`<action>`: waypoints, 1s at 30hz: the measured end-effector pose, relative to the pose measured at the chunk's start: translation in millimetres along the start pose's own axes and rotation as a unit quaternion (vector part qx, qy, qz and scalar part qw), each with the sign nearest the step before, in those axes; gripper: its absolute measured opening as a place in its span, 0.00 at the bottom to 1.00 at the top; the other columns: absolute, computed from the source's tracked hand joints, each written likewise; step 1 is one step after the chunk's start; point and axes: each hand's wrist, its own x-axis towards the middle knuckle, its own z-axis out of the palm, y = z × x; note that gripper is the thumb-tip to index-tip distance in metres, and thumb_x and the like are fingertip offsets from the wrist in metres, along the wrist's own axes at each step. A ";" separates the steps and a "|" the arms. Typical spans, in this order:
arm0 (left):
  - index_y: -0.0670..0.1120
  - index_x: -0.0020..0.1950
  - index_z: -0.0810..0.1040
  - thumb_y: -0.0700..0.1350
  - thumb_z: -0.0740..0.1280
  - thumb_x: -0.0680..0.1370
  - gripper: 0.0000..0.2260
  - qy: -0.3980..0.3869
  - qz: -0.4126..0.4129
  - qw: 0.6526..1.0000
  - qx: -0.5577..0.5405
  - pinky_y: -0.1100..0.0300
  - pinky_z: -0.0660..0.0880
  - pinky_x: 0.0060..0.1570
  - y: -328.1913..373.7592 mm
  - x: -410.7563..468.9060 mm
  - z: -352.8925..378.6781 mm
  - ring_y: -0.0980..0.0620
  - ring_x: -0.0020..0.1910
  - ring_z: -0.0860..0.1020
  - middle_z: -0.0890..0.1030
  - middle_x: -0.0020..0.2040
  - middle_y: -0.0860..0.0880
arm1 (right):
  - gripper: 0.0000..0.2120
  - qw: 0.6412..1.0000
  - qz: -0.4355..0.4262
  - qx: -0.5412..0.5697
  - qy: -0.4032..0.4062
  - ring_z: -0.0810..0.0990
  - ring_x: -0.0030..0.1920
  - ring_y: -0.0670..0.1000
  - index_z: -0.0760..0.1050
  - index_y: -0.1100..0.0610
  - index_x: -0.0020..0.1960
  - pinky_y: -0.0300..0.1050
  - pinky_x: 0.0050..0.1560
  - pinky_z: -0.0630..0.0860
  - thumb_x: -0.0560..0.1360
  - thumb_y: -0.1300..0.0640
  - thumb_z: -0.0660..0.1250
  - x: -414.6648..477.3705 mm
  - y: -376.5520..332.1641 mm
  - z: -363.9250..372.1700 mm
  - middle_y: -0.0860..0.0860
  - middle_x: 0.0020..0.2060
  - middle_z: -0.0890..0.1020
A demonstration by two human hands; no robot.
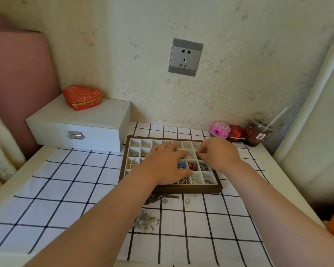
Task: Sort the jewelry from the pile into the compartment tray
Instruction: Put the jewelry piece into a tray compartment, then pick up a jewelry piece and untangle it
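A wooden-framed compartment tray (189, 189) with white cells lies on the checked cloth. Several cells hold jewelry: a gold piece at the left, blue and red beads in the middle, a silver chain and rings at the right. My left hand (167, 163) lies flat over the tray's middle, fingers spread and touching the dividers. My right hand (218, 154) hovers over the tray's right side, its fingertips drawn together over a cell; whether they pinch a small piece cannot be made out. The jewelry pile (146, 221) of silver pieces lies in front of the tray, partly under my left forearm.
A white jewelry box (81, 124) with a red heart-shaped box (82, 97) on top stands at the back left. A pink ball (219, 129), a red object (236, 133) and a plastic cup with a straw (258, 132) stand at the back right by the wall.
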 end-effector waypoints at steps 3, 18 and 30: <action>0.58 0.78 0.61 0.65 0.61 0.78 0.29 0.002 0.008 1.000 -0.008 0.45 0.51 0.75 -2.6 -2.5 -3.1 0.46 0.78 0.54 0.58 0.80 0.49 | 0.05 1.000 0.011 -0.003 0.013 0.81 0.43 0.46 0.84 0.45 0.48 0.42 0.40 0.73 0.76 0.53 0.69 -1.3 -1.2 0.3 0.43 0.43 0.84; 0.55 0.57 0.79 0.52 0.68 0.77 0.09 0.125 0.088 0.986 -0.058 0.57 0.72 0.50 -8.4 -53.8 -20.9 0.56 0.52 0.71 0.76 0.50 0.56 | 0.04 0.984 -0.138 0.104 -0.030 0.78 0.41 0.39 0.81 0.41 0.46 0.39 0.40 0.72 0.75 0.51 0.71 -54.4 -26.3 -25.2 0.38 0.40 0.81; 0.57 0.64 0.76 0.54 0.67 0.78 0.15 0.118 0.126 0.985 0.013 0.61 0.66 0.56 -7.5 -96.4 -3.7 0.57 0.57 0.67 0.73 0.59 0.57 | 0.07 0.964 -0.221 0.009 -0.150 0.76 0.40 0.38 0.85 0.44 0.52 0.31 0.41 0.68 0.75 0.51 0.71 -97.4 -30.6 -23.7 0.38 0.42 0.83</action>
